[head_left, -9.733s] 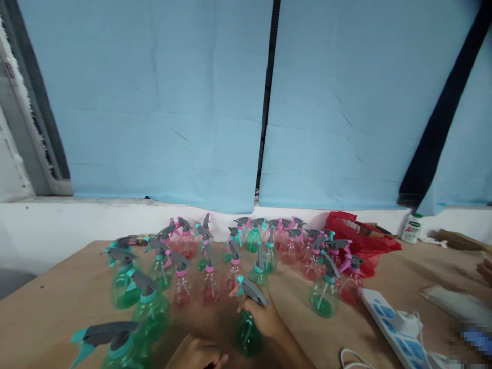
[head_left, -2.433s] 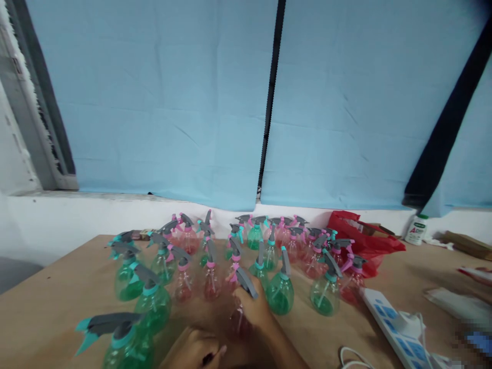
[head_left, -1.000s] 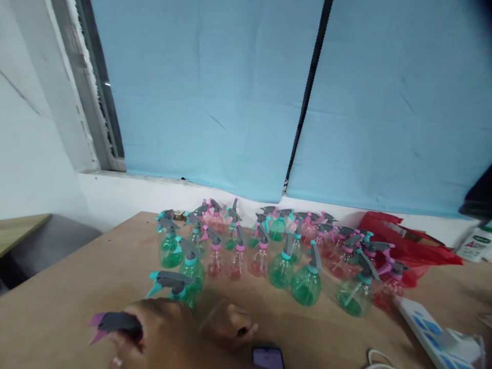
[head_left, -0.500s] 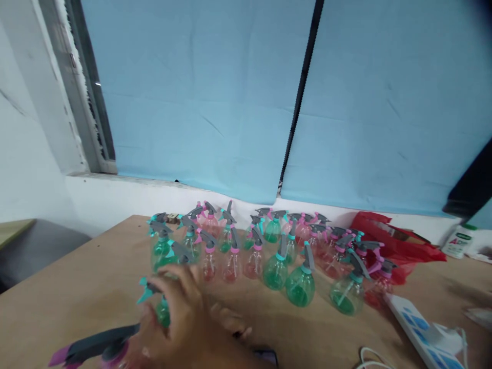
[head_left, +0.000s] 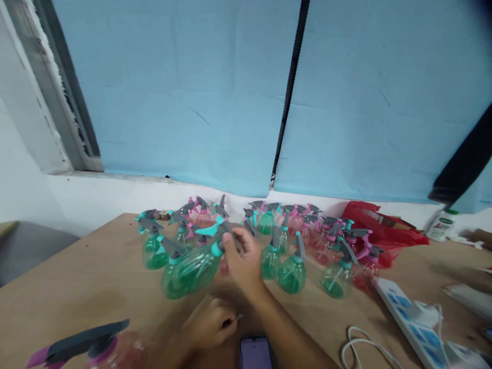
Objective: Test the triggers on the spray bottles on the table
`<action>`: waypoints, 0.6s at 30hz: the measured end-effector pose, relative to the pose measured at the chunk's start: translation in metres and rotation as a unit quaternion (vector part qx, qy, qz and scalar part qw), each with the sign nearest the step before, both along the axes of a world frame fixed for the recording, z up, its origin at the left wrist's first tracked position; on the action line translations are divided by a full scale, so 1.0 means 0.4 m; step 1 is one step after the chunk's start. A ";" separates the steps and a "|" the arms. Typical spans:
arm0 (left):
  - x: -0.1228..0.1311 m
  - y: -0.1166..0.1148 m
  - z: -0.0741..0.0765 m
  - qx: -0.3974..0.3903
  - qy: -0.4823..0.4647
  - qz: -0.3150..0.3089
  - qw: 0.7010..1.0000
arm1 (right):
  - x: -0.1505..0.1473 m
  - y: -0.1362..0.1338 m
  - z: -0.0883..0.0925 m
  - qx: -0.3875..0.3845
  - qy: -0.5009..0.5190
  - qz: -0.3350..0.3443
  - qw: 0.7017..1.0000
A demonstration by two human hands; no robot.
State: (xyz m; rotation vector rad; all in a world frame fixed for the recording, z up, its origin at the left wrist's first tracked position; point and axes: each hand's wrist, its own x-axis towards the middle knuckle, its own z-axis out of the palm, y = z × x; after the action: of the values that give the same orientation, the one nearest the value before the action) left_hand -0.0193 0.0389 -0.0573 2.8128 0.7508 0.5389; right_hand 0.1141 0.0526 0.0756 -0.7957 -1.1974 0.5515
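Observation:
My right hand [head_left: 244, 256] grips the grey and teal spray head of a green bottle [head_left: 202, 266], which is tilted with its base toward the lower left. That bottle overlaps an upright green bottle [head_left: 172, 279] behind it. My left hand [head_left: 213, 320] is curled low over the table, its fingers bent; whether something small is in it I cannot make out. A pink bottle [head_left: 126, 351] with a grey and magenta spray head lies nearest to me at the lower left. Several more green and pink spray bottles [head_left: 292, 274] stand toward the wall.
A phone [head_left: 255, 353] lies at the front edge. At the right are a white power strip [head_left: 409, 320], a cable [head_left: 355, 333], a red plastic bag [head_left: 384, 236] and a white bottle [head_left: 442, 225]. Blue curtains [head_left: 192, 92] hang behind the wooden table [head_left: 77, 287].
My right hand has moved right and up, with a green bottle now plainly seen tilted in it. More of my left hand and the phone show. The view has shifted slightly.

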 end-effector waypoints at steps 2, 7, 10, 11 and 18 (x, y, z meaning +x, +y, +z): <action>0.005 -0.002 0.013 0.022 -0.001 -0.004 1.000 | 0.074 0.010 -0.006 0.010 0.063 -0.028 0.998; 0.009 -0.003 0.040 0.038 -0.016 0.003 0.999 | 0.212 0.003 -0.117 0.000 -0.003 -0.071 0.997; 0.010 -0.003 0.039 0.033 -0.010 -0.005 0.999 | 0.254 -0.007 -0.212 -0.032 -0.022 -0.093 0.995; 0.011 -0.003 0.037 0.031 -0.011 -0.006 0.999 | 0.262 -0.009 -0.237 -0.044 -0.024 -0.102 0.994; 0.011 0.001 0.035 0.024 -0.022 -0.013 0.999 | 0.269 -0.010 -0.249 -0.082 -0.043 -0.041 0.995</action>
State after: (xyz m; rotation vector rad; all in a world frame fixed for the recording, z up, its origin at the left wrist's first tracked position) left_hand -0.0148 0.0395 -0.0434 2.8394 0.6996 0.6210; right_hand 0.2218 0.0485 -0.0238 -1.0137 -1.2036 0.5568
